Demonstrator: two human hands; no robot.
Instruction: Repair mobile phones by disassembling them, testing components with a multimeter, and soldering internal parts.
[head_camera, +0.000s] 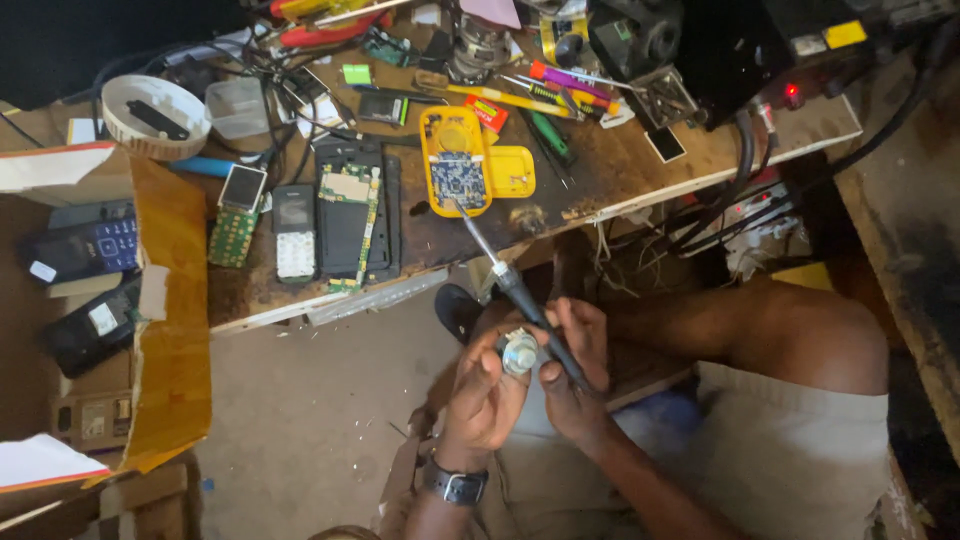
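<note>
Single head cam, steep downward view, close over both hands at lap level; worktop (600, 180) fills upper frame, floor (300, 400) lower left.

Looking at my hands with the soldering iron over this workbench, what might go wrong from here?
1. The soldering iron in your right hand crosses close to the left hand holding the small solder spool, so fingers may get burned.
2. Its tip sits on the circuit board in the yellow casing, which might scorch.
3. Loose phone parts near the bench edge might get knocked off.

Right hand (572, 375) grips soldering iron (510, 285) (tip over yellow phone (455, 160)); left hand (482, 400) holds solder spool (519, 352).
</note>
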